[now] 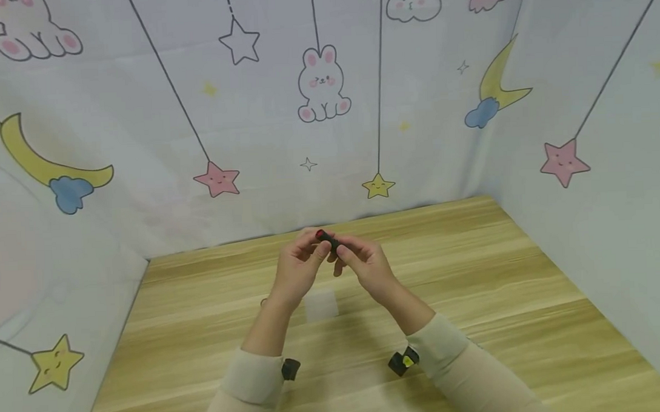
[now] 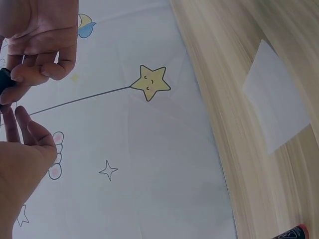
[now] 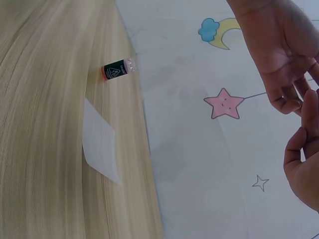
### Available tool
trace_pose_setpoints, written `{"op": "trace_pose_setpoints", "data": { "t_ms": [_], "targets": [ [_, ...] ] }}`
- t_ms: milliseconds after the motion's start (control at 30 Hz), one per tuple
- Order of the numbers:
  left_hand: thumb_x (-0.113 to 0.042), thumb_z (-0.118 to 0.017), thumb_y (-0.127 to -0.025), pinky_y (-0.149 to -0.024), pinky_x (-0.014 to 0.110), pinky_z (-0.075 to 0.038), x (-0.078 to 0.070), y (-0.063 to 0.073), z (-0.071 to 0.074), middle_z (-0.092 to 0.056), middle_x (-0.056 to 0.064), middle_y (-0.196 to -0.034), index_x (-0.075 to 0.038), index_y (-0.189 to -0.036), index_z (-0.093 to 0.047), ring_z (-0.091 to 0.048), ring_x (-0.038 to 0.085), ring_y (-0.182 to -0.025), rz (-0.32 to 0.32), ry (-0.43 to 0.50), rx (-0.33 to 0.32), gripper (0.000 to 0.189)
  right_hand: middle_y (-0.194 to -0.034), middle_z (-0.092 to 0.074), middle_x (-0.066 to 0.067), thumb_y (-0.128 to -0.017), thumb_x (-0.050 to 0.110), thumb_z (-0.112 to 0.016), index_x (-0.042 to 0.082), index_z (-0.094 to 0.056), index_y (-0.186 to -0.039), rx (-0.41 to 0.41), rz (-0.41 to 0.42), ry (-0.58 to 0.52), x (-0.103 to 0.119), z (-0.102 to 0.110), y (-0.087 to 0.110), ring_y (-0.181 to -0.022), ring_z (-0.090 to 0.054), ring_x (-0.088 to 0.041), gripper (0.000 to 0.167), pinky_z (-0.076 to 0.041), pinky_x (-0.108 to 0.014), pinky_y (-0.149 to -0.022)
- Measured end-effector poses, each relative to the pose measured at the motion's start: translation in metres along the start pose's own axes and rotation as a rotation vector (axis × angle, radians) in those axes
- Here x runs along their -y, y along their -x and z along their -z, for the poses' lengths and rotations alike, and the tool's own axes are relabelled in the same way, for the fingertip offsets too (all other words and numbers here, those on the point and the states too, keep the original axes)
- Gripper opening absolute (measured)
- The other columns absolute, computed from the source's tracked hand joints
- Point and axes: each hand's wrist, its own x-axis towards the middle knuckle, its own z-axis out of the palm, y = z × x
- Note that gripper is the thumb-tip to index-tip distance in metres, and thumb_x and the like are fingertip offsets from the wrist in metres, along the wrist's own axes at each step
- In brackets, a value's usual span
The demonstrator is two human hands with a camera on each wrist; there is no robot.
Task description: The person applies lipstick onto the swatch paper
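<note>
Both hands are raised together over the far part of the table around a small black tube with a red end [image 1: 327, 238]. My left hand [image 1: 300, 267] pinches it between thumb and fingers near the red end. My right hand [image 1: 369, 266] holds the other end with its thumb and fingers. In the left wrist view, part of the black tube [image 2: 5, 79] shows at the left edge, by the right hand's fingers [image 2: 35, 74]. In the right wrist view the hands hide the tube; its exact kind cannot be told.
A white square sheet [image 1: 321, 306] lies on the wood-grain table [image 1: 447, 268], below the hands. Left of it stands a small bottle with a black label, red end and clear part [image 3: 117, 68], mostly behind the left forearm in the head view. Printed cloth walls [image 1: 328, 145] surround the table.
</note>
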Motion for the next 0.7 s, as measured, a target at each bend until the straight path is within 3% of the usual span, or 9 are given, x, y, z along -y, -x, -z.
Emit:
{"op": "trace_pose_setpoints", "data": {
  "t_ms": [267,433,567,700],
  "targets": [
    [-0.009,-0.066,-0.096,-0.084,0.025,-0.046,0.002,-0.002,-0.006,-0.063,-0.002,-0.106,0.008,-0.103,-0.073,-0.057,0.016,-0.093,-0.111,-0.076,-0.120,0.019,-0.105,-0.073,0.009,-0.094,0.035,-0.069,-0.019,-0.058,-0.122,-0.082,0.003,0.032,-0.002,-0.003,0.001,-0.070,-0.062,-0.011,0.061,-0.055,-0.024,-0.071],
    [0.000,-0.066,-0.095,-0.081,0.022,-0.044,0.005,-0.001,-0.010,-0.064,-0.004,-0.104,0.009,-0.097,-0.072,-0.055,0.014,-0.093,-0.142,-0.091,-0.166,0.012,-0.098,-0.073,0.010,-0.093,0.034,-0.071,-0.017,-0.062,-0.119,-0.143,0.022,0.076,-0.003,-0.006,0.002,-0.065,-0.061,-0.008,0.057,-0.054,-0.023,-0.069],
    [-0.002,-0.065,-0.094,-0.081,0.022,-0.047,0.003,0.000,-0.011,-0.063,0.004,-0.104,0.011,-0.098,-0.072,-0.057,0.013,-0.089,-0.146,-0.076,-0.157,0.015,-0.093,-0.071,0.005,-0.101,0.029,-0.063,-0.012,-0.064,-0.115,-0.083,0.007,0.027,-0.003,-0.007,0.002,-0.065,-0.059,-0.010,0.044,-0.052,-0.023,-0.064],
    [-0.008,-0.065,-0.095,-0.085,0.024,-0.048,0.001,0.000,-0.011,-0.062,0.020,-0.107,0.012,-0.102,-0.071,-0.058,0.014,-0.093,-0.134,-0.049,-0.124,0.022,-0.081,-0.063,0.001,-0.110,0.026,-0.047,0.008,-0.071,-0.106,0.018,-0.086,-0.129,-0.002,-0.005,0.001,-0.064,-0.055,-0.011,0.031,-0.049,-0.022,-0.063]
  ]
}}
